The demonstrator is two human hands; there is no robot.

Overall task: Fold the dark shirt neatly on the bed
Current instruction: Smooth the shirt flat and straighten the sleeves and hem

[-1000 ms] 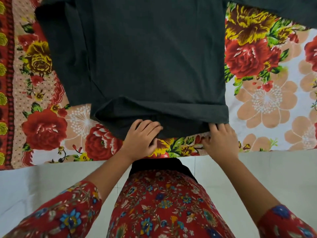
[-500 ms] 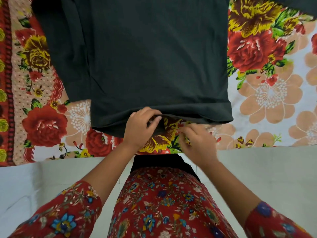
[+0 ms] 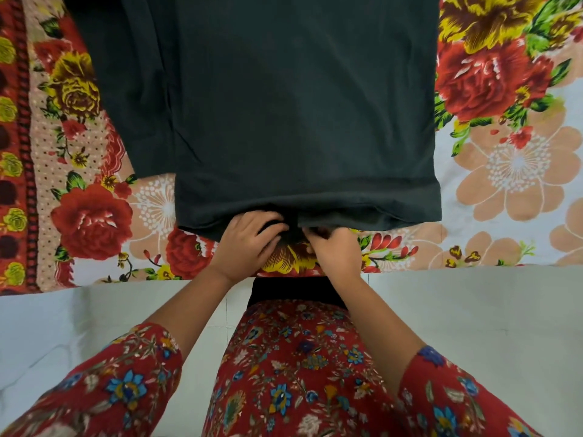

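Note:
The dark shirt (image 3: 293,99) lies flat on the floral bedsheet (image 3: 517,171), its long sides folded in, one sleeve lying along its left side. Its near hem is doubled over into a thick band. My left hand (image 3: 249,244) and my right hand (image 3: 334,247) meet at the middle of that hem. The fingers of both hands curl into the dark cloth and grip its edge. The fingertips are partly hidden in the fold.
The bed's near edge (image 3: 94,283) runs across the view just below my hands. Pale floor tiles (image 3: 473,326) lie below it. More dark cloth shows at the top edge. My red floral dress fills the bottom of the view.
My right hand slid left from the hem's right corner to its middle, beside my left hand. The hem, lifted half a second ago, now lies lower and both hands grip it.

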